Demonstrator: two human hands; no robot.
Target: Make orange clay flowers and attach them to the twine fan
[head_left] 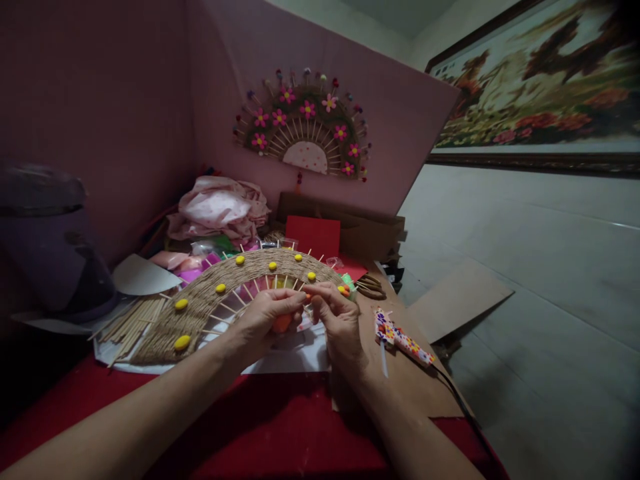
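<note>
Orange lump (282, 323) in hand (275, 308) near twine arch (197, 317)

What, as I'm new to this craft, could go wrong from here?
The glue gun lies near the right hand; if hot, it could burn a stray wrist.

Its cord trails past the cardboard's edge, so a snag might drag the gun.

The loose wooden sticks lie beside the twine-wrapped arch and could scatter if the left arm brushes them.

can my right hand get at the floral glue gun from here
Probably yes. The floral plastic glue gun lies right of the right hand on brown cardboard, nothing visible between them, though the fingers look busy with a small orange-red piece.
</note>
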